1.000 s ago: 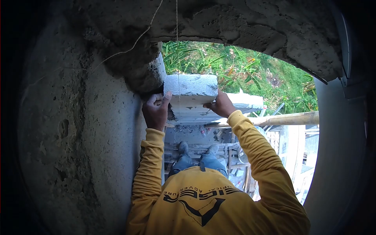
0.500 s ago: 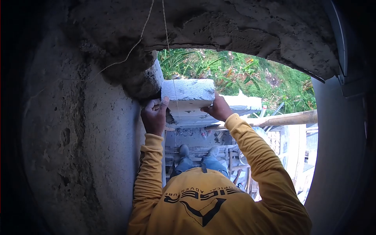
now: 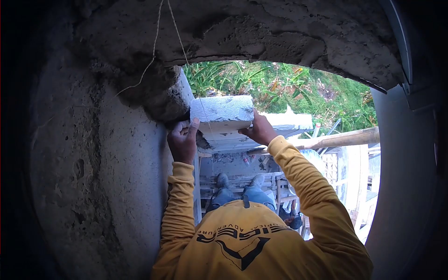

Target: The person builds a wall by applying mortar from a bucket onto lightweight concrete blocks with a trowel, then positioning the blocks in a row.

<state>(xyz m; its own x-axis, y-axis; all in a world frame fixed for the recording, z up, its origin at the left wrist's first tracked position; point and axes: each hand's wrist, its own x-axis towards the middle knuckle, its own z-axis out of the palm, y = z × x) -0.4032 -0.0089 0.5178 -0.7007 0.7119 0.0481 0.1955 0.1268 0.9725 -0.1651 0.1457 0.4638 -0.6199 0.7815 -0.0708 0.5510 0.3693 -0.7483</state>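
Note:
A pale, rough-faced lightweight concrete block (image 3: 222, 109) sits at the left end of a course of white blocks (image 3: 287, 121), against the concrete column. My left hand (image 3: 183, 140) grips its left end, thumb up on the near face and fingers in the gap by the column. On the other end, my right hand (image 3: 261, 129) is closed around the block's right edge, fingers tucked along its lower side. A thin string (image 3: 179, 35) hangs from above and passes in front of the block.
A rough concrete column (image 3: 112, 154) rises close on the left, and a mortar-smeared beam (image 3: 261, 37) crosses overhead. Behind the wall, a bamboo pole (image 3: 345, 137) runs to the right. Below my boots are scaffold planks (image 3: 233, 182). Green plants (image 3: 280, 84) grow beyond.
The block has tilted slightly in my hands, its right end a little lower. The string has shifted left in view as the camera turned a little. Both hands keep their grip.

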